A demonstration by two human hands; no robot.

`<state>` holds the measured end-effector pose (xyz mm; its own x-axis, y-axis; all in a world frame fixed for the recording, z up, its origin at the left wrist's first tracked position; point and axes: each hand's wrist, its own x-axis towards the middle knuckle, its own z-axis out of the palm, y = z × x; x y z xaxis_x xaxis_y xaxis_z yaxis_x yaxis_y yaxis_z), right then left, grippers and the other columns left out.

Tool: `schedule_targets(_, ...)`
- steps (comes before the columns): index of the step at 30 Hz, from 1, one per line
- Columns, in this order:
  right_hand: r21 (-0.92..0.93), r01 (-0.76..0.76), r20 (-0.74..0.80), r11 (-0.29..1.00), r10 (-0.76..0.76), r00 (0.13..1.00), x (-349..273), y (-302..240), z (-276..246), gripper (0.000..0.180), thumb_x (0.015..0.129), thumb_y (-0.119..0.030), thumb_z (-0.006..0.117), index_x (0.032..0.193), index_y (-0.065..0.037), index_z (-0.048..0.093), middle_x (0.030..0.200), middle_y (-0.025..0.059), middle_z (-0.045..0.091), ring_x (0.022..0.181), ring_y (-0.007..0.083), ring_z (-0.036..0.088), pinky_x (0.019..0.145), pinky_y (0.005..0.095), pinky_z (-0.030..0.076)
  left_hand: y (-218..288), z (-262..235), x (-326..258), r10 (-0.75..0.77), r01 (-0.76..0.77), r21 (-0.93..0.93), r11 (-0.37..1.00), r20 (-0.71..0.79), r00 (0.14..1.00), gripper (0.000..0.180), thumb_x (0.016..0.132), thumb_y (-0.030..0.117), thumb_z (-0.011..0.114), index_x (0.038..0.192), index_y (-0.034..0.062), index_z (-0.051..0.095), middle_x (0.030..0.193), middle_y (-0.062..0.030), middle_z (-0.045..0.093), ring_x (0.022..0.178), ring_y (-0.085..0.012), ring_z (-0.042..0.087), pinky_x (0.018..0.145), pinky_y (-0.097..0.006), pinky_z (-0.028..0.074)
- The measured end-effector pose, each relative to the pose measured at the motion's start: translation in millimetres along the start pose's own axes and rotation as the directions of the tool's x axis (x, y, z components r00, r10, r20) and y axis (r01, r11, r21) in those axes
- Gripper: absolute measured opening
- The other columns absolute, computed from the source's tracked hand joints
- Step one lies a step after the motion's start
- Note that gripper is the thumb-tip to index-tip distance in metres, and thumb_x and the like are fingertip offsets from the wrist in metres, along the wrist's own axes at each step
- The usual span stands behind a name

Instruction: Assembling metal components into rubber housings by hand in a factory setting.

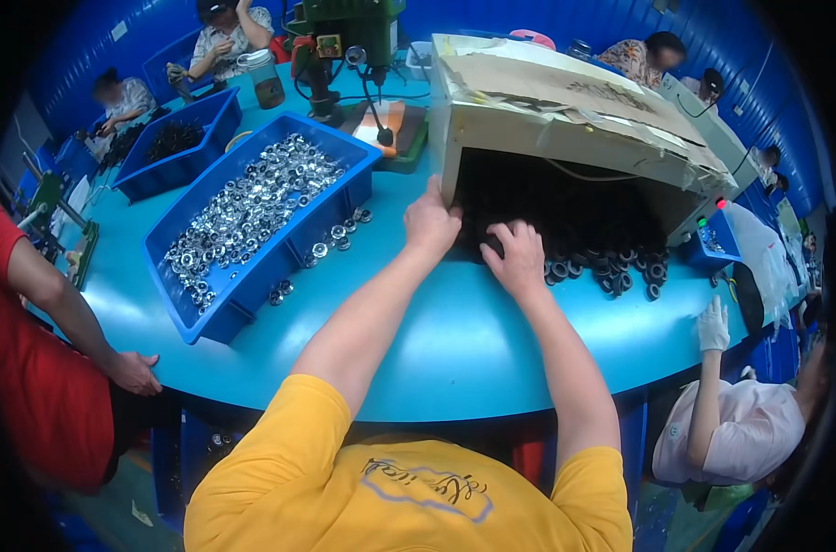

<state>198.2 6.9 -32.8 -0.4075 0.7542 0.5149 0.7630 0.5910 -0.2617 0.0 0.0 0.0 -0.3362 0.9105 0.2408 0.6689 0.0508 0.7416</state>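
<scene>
A worn cream-coloured box (447, 115), its front side uncovered, stands on the blue table. Around the lower left edge of that box my left hand (430, 224) is closed, with its thumb near the opening and the other fingers partly hidden by the side wall. At the mouth of the box my right hand (519, 258) has its fingers curled over a dark round part (494, 245), partly hidden by the hand. Many black ring-shaped parts (611, 274) spill out of the shadowed inside onto the table beside this hand.
To the left, a blue bin (243, 308) holds shiny metal ring parts, with several loose metal rings (342, 243) beside it. Behind stand another blue bin (142, 190) and a green drill press (321, 74). A person in red (45, 368) and a person with a white glove (712, 327) flank me.
</scene>
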Motion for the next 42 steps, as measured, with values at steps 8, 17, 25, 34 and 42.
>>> schedule_targets(8,0.162,-0.066,-0.28,0.985,0.11,0.954,48,16,28,0.026,0.08,-0.024,0.077,0.102,-0.013,0.073,0.114,0.0118,0.066,0.107,0.0367,0.06,0.094,0.0473,0.049,-36,-30,-59,0.182,-0.185,-0.049,0.981,-0.074,0.981,0.054,0.092,0.026,0.069,0.141,0.0111,0.053,0.106,-0.0203,0.072,0.089,-0.0414,0.07,0.081,-0.05,0.055)
schedule_targets(17,0.726,-0.085,0.01,0.682,0.114,0.993,-2,-107,-2,0.022,0.082,-0.013,0.082,0.099,-0.005,0.073,0.108,0.0079,0.072,0.093,0.0215,0.061,0.082,0.034,0.051,-59,-101,-143,-0.062,0.176,-0.605,0.777,0.204,0.977,0.044,0.103,0.021,0.061,0.144,0.0075,0.052,0.112,-0.0089,0.07,0.078,-0.0121,0.065,0.064,-0.029,0.055)
schedule_targets(25,0.751,-0.043,0.232,0.659,-0.203,0.951,-15,-215,14,0.029,0.081,-0.017,0.082,0.107,-0.008,0.073,0.107,0.0066,0.071,0.093,0.0217,0.065,0.081,0.0348,0.053,-117,-147,-160,-0.052,0.226,-0.9,0.373,0.224,0.973,0.047,0.108,0.029,0.054,0.147,0.0048,0.046,0.117,-0.0096,0.064,0.095,-0.0167,0.066,0.083,-0.035,0.058)
schedule_targets(34,0.438,0.087,-0.04,0.895,-0.077,0.996,44,-182,125,0.023,0.086,-0.017,0.073,0.108,-0.009,0.072,0.111,0.0119,0.067,0.103,0.0305,0.063,0.089,0.0412,0.052,-165,-212,-201,0.072,0.318,-0.933,-0.166,0.31,0.948,0.053,0.109,0.043,0.045,0.146,0.0052,0.046,0.11,-0.0135,0.066,0.086,-0.0172,0.064,0.076,-0.034,0.057)
schedule_targets(42,0.156,0.381,0.076,0.911,-0.395,0.915,64,-113,120,0.023,0.088,-0.016,0.07,0.109,-0.008,0.068,0.112,0.0134,0.065,0.107,0.0358,0.06,0.093,0.0451,0.05,-182,-206,-212,0.032,0.38,-0.921,-0.084,0.379,0.925,0.054,0.11,0.048,0.041,0.141,0.0057,0.052,0.096,-0.0082,0.064,0.081,-0.0157,0.061,0.073,-0.034,0.054)
